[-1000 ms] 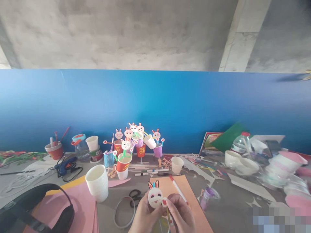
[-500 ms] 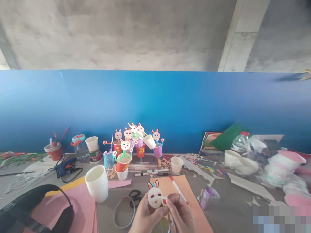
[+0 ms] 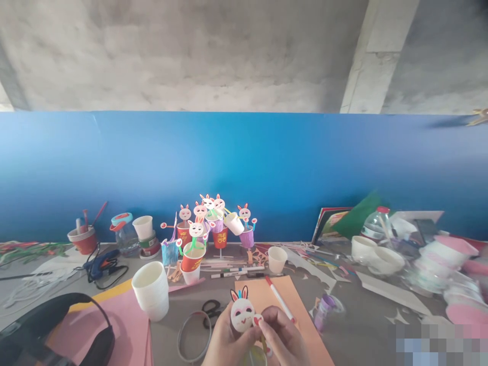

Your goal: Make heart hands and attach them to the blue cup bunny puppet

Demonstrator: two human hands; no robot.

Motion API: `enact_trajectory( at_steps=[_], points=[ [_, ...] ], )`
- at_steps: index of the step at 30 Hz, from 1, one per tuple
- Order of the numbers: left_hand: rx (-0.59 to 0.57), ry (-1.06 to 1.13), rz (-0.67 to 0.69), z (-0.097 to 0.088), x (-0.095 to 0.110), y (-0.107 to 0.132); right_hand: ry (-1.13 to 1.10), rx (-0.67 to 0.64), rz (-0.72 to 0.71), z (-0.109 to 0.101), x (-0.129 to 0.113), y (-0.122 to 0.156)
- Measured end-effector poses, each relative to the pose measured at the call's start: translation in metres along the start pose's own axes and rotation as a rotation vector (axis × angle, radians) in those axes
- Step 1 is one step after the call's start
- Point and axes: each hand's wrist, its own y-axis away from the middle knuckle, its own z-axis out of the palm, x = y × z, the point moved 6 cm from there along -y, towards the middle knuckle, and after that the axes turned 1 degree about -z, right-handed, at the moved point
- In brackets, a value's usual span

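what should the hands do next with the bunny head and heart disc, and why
Perhaps press the heart disc against the yellowish strip below it: the right hand pinches the disc just above that strip, the left hand supports the bunny head, and the rightmost standing bunny behind has similar discs at its arm ends.

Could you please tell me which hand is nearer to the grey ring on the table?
Left. The left hand, holding the rabbit face, is just right of the grey ring in view; the right hand is farther right, beyond the left.
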Motion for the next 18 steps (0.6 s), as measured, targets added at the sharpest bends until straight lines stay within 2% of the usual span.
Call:
enact_trajectory(
  at_steps=[6, 11, 14, 18],
  points=[
    [-0.003, -0.017, 0.01, -0.005, -0.008, -0.004, 0.006, -0.076, 0.071, -0.004, 0.005, -0.004],
    [-0.071, -0.031, -0.015, -0.004, -0.013, -0.007, 0.184, -0.165, 0.063, 0.002, -0.015, -0.001],
    [-0.047, 0.015, -0.014, -0.002, -0.01, -0.003, 0.172, -0.121, 0.062, 0.003, -0.023, 0.001],
    [-0.025, 0.059, -0.015, -0.006, -0.007, 0.001, 0.191, -0.029, 0.045, -0.004, -0.023, 0.003]
  ],
)
